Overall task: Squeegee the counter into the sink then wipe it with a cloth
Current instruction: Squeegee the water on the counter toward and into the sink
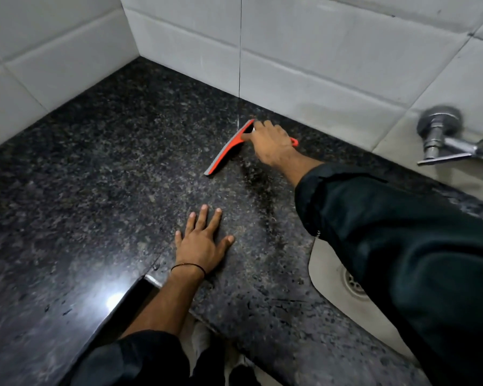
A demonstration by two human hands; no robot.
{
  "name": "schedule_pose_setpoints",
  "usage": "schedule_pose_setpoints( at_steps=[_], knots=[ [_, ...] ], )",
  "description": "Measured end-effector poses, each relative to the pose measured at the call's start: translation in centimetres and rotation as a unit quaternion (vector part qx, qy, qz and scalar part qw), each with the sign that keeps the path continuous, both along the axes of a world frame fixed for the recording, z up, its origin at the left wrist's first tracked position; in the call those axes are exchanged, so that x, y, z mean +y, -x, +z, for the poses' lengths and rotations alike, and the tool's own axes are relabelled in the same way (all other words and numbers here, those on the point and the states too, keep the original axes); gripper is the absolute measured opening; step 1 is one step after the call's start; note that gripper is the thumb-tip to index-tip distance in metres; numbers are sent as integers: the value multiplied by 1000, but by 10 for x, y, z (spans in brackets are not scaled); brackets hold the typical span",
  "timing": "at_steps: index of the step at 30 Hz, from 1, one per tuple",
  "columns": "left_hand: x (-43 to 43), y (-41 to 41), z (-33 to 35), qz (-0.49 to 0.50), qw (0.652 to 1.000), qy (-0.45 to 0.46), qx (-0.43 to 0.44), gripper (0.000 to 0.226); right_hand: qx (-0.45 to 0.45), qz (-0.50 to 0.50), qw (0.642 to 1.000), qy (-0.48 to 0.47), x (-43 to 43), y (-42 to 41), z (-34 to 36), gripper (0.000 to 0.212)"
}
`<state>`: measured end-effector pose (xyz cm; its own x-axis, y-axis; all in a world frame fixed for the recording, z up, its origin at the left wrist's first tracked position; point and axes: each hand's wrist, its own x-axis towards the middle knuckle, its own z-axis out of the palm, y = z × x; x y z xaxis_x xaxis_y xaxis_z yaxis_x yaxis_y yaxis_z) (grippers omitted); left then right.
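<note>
An orange squeegee with a grey rubber blade lies blade-down on the dark speckled granite counter, close to the back wall. My right hand grips its handle, whose orange tip sticks out past my knuckles. My left hand rests flat on the counter nearer the front edge, fingers spread, holding nothing. A wet streak runs across the stone between the squeegee and the sink at the right. My right sleeve covers most of the sink basin. No cloth is in view.
White tiled walls meet in a corner at the back left. A chrome tap juts from the wall at the right. The sink drain shows beside my sleeve. The counter's front edge steps inward near my left forearm.
</note>
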<state>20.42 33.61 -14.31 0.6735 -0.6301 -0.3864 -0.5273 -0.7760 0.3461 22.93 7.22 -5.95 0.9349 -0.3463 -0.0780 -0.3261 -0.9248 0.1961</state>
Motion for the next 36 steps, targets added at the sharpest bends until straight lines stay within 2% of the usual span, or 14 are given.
schedule_pose_setpoints(
  at_steps=[5, 10, 13, 14, 17, 20, 23, 25, 27, 31, 34, 36],
  knots=[
    [-1, 0, -1, 5, 1000, 7, -8, 75, 33, -13, 999, -19, -18, 53, -4, 52],
    [1, 4, 2, -1, 1000, 4, -15, 76, 44, -120, 990, -54, -36, 170, 3, 46],
    [0, 5, 5, -1, 1000, 7, -16, 76, 79, -165, 981, -69, -36, 238, 21, 57],
    [0, 5, 6, 0, 1000, 6, -16, 77, 87, -180, 978, -65, -34, 256, 27, 55],
    [1, 7, 6, 0, 1000, 6, -18, 77, 95, -225, 970, -22, -28, 286, 39, 33],
    [3, 8, 6, 0, 1000, 13, -20, 76, 116, -238, 964, -12, -16, 298, 40, 33],
    [9, 6, 11, -4, 999, 47, -9, 71, 81, -209, 972, -68, -2, 289, 44, 45],
    [21, 6, 16, 23, 992, 120, 0, 62, 55, -143, 986, -72, 12, 265, 47, 58],
    [42, 9, 20, 76, 979, 190, -11, 52, 11, -89, 991, -97, 29, 231, 43, 64],
    [114, 16, 18, 224, 943, 228, -88, 37, -25, -23, 979, -201, 85, 141, 27, 67],
    [177, 17, 14, 333, 911, 175, -169, 30, -20, 68, 970, -233, 140, 72, 13, 67],
    [213, 18, 12, 390, 900, 73, -181, 46, -5, 133, 961, -241, 181, 30, 6, 67]
  ],
)
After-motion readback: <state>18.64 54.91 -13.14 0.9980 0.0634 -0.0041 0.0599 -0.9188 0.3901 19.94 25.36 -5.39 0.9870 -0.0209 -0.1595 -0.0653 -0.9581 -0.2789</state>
